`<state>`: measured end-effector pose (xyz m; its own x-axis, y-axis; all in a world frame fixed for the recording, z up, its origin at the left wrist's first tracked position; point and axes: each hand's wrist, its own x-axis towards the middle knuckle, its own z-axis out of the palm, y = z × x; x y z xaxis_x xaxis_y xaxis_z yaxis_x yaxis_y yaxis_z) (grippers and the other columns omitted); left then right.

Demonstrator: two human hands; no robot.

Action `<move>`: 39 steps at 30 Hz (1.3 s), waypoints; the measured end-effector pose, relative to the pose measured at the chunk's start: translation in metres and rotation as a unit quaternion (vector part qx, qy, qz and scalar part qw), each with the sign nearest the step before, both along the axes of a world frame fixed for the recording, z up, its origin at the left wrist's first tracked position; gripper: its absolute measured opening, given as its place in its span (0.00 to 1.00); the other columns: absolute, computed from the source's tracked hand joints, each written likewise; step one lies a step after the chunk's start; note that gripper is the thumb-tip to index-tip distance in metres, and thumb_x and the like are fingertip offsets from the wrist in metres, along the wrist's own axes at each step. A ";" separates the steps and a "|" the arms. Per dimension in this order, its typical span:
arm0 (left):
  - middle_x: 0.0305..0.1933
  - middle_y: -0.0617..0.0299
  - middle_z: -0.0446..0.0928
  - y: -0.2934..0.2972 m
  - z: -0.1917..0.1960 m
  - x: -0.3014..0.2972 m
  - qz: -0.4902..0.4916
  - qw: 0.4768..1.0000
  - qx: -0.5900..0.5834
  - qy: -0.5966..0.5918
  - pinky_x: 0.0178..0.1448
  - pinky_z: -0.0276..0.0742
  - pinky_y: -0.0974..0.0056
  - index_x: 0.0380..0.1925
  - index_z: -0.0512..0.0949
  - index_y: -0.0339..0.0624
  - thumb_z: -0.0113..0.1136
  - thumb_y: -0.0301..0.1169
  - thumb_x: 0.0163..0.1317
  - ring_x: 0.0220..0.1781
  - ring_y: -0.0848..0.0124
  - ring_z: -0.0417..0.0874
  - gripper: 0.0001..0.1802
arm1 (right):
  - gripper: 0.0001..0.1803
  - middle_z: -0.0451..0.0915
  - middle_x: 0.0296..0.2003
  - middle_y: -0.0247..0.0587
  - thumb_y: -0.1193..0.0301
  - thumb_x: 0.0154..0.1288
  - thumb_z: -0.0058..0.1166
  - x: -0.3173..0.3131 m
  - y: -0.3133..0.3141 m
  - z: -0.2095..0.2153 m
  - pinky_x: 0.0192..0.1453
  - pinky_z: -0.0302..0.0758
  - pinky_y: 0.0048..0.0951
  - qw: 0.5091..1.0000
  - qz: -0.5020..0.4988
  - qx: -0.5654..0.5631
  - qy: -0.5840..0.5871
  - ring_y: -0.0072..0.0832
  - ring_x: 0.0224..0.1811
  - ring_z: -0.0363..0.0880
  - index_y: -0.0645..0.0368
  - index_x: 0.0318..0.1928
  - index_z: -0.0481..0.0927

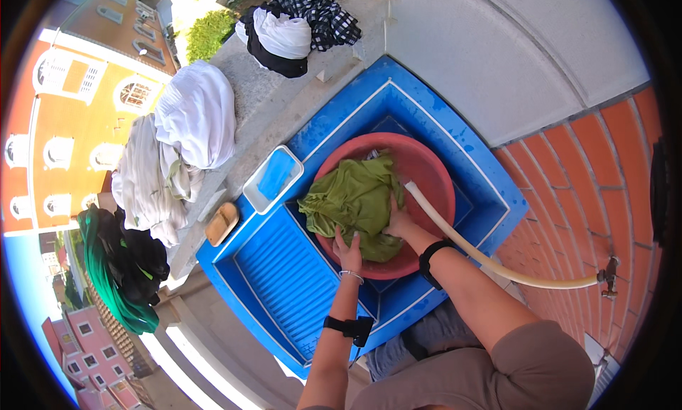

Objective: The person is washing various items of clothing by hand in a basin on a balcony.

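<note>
A bunched olive-green garment (355,197) lies in a round red basin (435,170), partly hanging over its left rim. My left hand (348,249) grips the garment's near edge between thumb and fingers. On its right side, my right hand (399,221) has hold of the same cloth, with the fingertips partly hidden in the folds. The basin stands inside a blue wash sink (483,170). A cream hose (490,262) ends over the basin, close to my right hand; whether water runs from it I cannot tell.
Left of the basin is a ribbed washboard (284,275), with a white tray (293,170) and a wooden brush (222,224) beyond. White clothes (195,115), dark clothes (142,261) and a checked cloth (323,16) lie along the ledge. A tap (608,276) juts from the brick wall.
</note>
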<state>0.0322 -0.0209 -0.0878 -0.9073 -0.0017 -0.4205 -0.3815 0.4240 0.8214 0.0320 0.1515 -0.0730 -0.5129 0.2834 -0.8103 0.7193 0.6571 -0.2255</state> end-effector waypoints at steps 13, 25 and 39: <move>0.51 0.57 0.67 0.027 0.004 -0.032 0.157 0.750 0.554 -0.327 0.55 0.63 0.54 0.52 0.63 0.42 0.43 0.56 0.54 0.53 0.59 0.67 0.33 | 0.20 0.73 0.27 0.54 0.58 0.46 0.55 0.016 -0.063 0.099 0.33 0.69 0.41 0.852 -0.169 -0.122 0.480 0.48 0.32 0.71 0.60 0.33 0.69; 0.49 0.56 0.69 0.031 0.040 -0.017 0.193 0.851 0.387 -0.298 0.52 0.68 0.55 0.50 0.64 0.42 0.43 0.45 0.60 0.49 0.60 0.71 0.23 | 0.17 0.72 0.30 0.53 0.58 0.52 0.49 -0.036 -0.009 0.025 0.29 0.72 0.39 0.928 0.018 0.082 0.362 0.43 0.29 0.74 0.57 0.36 0.69; 0.62 0.51 0.52 -0.006 -0.022 -0.016 0.080 0.977 0.065 -0.189 0.56 0.54 0.41 0.58 0.53 0.46 0.45 0.55 0.53 0.60 0.52 0.56 0.37 | 0.38 0.59 0.54 0.59 0.62 0.47 0.54 -0.014 -0.014 -0.030 0.53 0.64 0.40 0.979 -0.121 -0.021 0.165 0.47 0.55 0.61 0.52 0.59 0.53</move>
<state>0.0161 -0.0265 -0.1103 -0.6797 -0.0549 -0.7314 -0.7205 0.2367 0.6518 0.0180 0.1370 -0.1028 -0.6705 0.3989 -0.6255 0.7362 0.4618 -0.4947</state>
